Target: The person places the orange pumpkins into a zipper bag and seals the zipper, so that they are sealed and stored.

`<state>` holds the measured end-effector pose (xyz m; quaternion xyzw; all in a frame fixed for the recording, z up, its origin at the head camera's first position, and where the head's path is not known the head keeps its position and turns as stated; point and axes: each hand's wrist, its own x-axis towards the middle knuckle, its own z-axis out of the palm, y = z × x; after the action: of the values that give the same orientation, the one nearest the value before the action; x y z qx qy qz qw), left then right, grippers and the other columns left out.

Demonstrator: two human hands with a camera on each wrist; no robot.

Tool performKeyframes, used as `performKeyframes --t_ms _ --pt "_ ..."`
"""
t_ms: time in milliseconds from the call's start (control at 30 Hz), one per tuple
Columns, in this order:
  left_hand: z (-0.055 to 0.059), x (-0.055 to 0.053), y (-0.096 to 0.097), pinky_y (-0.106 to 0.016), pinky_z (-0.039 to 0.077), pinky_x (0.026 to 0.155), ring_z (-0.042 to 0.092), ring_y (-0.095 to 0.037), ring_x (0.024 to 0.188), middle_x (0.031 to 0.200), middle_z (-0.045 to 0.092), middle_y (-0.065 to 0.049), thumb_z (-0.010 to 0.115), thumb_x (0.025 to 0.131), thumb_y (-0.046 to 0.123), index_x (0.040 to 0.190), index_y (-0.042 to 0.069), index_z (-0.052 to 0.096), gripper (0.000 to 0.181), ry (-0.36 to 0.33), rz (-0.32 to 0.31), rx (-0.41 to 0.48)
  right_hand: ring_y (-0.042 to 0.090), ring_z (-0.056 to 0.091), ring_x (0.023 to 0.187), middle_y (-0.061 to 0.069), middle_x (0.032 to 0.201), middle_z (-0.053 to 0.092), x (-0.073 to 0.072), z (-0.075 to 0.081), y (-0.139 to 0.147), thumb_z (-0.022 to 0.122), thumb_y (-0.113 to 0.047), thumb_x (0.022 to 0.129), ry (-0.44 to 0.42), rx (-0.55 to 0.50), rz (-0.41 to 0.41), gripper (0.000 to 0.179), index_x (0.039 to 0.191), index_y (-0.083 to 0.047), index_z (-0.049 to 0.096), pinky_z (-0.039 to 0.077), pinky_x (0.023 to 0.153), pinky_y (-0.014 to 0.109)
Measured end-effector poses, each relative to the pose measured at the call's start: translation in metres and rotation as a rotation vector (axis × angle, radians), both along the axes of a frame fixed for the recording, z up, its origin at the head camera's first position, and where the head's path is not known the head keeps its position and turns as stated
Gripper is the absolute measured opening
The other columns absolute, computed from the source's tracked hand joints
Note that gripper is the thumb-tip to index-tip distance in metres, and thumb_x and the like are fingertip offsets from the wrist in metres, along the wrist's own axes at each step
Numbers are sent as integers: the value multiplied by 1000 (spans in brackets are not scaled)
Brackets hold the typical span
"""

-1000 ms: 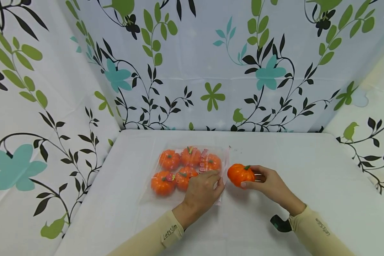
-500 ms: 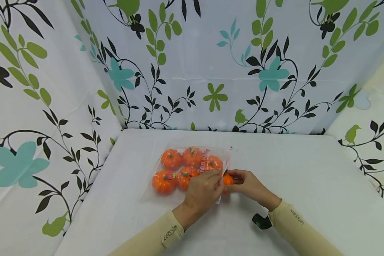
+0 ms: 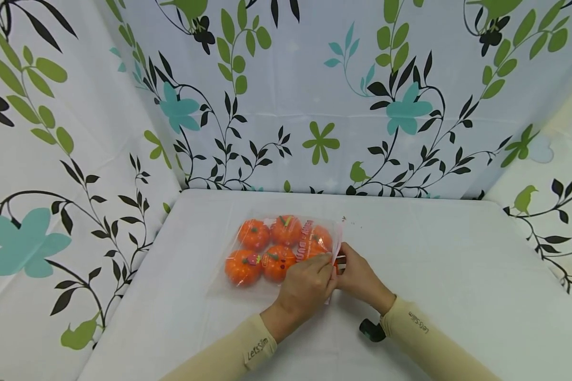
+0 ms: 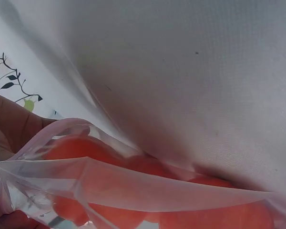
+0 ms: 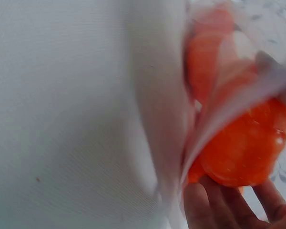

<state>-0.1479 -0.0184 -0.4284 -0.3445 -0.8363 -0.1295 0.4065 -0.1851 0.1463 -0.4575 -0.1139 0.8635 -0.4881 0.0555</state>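
Note:
A clear plastic bag (image 3: 262, 286) with pink print lies flat, holding several small orange toy pumpkins (image 3: 243, 268). My left hand (image 3: 302, 286) pinches the bag's edge at its right-hand opening. At that mouth, my right hand (image 3: 362, 275) holds another pumpkin (image 5: 245, 148) with a green stem, mostly hidden in the head view. Its fingers (image 5: 219, 205) lie beneath the pumpkin in the right wrist view, and the pumpkin is partly behind the bag's lip. In the left wrist view, the bag's mouth (image 4: 133, 186) gapes, with blurred orange shapes inside.
A white cloth covers the table (image 3: 434, 254). Patterned curtains (image 3: 267, 95) with leaves and flowers enclose the back and sides. A black device (image 3: 373, 330) sits at my right wrist, beside the sleeve.
My right hand has moved left with the pumpkin, from beside the bag into its opening. The left hand stays at the bag's edge.

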Motion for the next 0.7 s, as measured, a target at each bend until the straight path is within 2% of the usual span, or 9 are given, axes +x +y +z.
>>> performKeyframes --t_ms 133,233,333,500,600,700 --pt "-1 0 1 -28 58 79 75 -16 90 99 77 -7 85 78 16 81 4 78 14 -12 0 -2 28 66 101 13 113 67 0 -4 -8 82 -9 77 111 74 -38 56 126 -1 56 58 78 37" --pt "-2 0 1 -28 58 82 75 -16 92 101 77 -7 83 81 18 82 5 78 14 -31 -1 -5 28 66 98 13 110 67 1 -5 -10 80 -8 77 146 97 -53 56 127 -1 58 55 74 36" --pt "-2 0 1 -28 58 81 74 -16 93 102 77 -7 81 83 18 82 5 78 14 -46 9 -9 28 65 101 13 115 66 3 -5 -6 79 -8 80 99 40 -28 53 128 -2 58 56 77 36" --pt "-2 -2 -1 -27 59 76 75 -15 89 101 77 -7 81 81 19 82 6 78 13 -59 27 -9 33 64 114 18 130 62 8 -6 13 75 -12 90 -4 -130 42 49 134 -1 56 57 89 39" --pt "-2 -3 -1 -27 59 75 75 -14 86 99 77 -6 82 80 19 82 6 78 13 -63 22 2 31 66 112 14 130 64 12 -5 24 73 -19 94 12 -161 27 44 133 -4 61 57 89 36" --pt "-2 -4 -2 -27 59 76 75 -15 87 98 76 -6 82 80 17 81 5 77 13 -66 15 13 25 69 105 9 126 68 17 -5 32 73 -26 95 52 -124 23 38 128 -9 67 57 83 31"
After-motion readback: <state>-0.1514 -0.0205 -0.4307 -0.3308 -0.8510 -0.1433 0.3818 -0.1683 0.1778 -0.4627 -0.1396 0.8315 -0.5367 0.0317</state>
